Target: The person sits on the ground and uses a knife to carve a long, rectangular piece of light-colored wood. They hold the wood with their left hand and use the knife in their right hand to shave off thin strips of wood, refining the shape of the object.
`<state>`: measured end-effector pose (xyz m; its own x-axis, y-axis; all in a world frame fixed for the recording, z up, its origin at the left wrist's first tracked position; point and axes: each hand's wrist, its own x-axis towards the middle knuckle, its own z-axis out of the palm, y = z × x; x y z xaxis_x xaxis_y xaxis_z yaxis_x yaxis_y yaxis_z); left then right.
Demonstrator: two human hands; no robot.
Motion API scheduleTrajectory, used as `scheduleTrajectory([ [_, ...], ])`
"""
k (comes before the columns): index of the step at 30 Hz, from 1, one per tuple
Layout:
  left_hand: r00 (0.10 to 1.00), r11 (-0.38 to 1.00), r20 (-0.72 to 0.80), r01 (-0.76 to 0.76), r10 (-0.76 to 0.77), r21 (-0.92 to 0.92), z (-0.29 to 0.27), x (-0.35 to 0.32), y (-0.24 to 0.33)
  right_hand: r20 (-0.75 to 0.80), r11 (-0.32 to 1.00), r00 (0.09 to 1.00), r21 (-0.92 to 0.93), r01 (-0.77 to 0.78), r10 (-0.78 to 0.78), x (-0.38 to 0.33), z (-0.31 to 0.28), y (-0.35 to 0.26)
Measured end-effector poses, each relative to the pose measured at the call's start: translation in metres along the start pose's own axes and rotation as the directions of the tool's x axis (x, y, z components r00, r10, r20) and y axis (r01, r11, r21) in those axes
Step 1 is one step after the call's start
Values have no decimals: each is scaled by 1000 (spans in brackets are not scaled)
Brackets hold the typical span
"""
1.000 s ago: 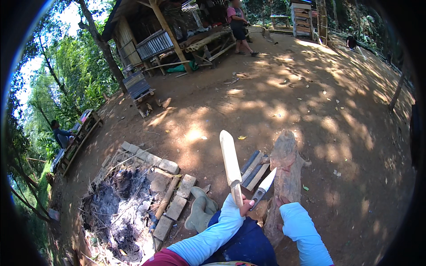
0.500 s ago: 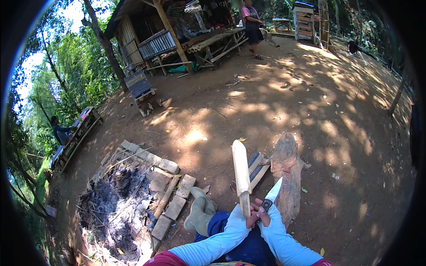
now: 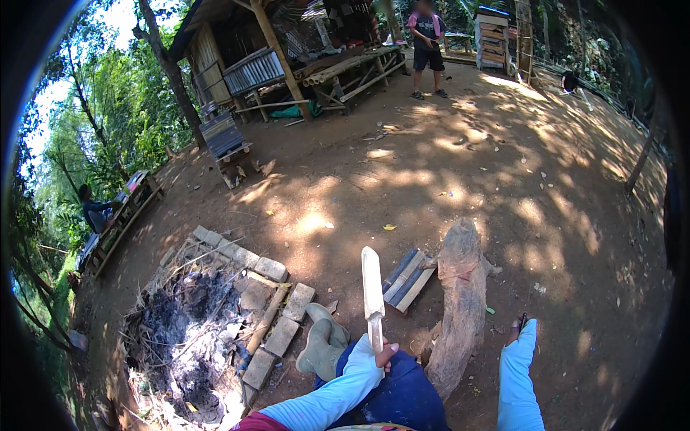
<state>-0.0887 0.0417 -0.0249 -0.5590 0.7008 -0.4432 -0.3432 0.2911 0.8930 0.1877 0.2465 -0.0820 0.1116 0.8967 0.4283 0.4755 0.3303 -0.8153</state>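
Partly hidden, the pale flat-carved wooden stick [image 3: 373, 294] stands upright, its lower end lost inside the left hand [image 3: 383, 353], which is clenched around it above the blue-clad lap. Out to the side, the right hand [image 3: 519, 329] is mostly covered by its light-blue sleeve; a dark handle seems to show there, but its grip cannot be told. Between them lies a weathered log [image 3: 460, 302] on bare, sun-dappled earth; a brick-edged ash pit [image 3: 187, 330] sits left.

No packages, labels, signs or screens can be made out anywhere around the left hand [image 3: 383, 353], which grips a pale carved wooden stick [image 3: 372, 293], or around the right hand [image 3: 519, 327] beside the log [image 3: 457, 305].
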Motion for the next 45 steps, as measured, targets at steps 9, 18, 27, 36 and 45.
scheduleTrajectory([
  [9,998,999,38,-43,43,4,2,-3,-3,103,979,990,-186,-78,99,-33,-16,28],
  [18,997,998,57,-55,57,-43,1,-6,-1,244,907,886,49,-419,396,-34,-3,67],
  [27,971,999,236,-36,44,-40,11,-18,2,302,925,946,311,-216,120,-49,17,-8],
  [36,913,971,384,-202,139,131,28,-39,-3,667,490,723,577,-654,180,-85,45,-150],
  [45,919,940,348,-268,183,212,27,-49,3,774,507,584,411,-758,244,-72,42,-183],
])
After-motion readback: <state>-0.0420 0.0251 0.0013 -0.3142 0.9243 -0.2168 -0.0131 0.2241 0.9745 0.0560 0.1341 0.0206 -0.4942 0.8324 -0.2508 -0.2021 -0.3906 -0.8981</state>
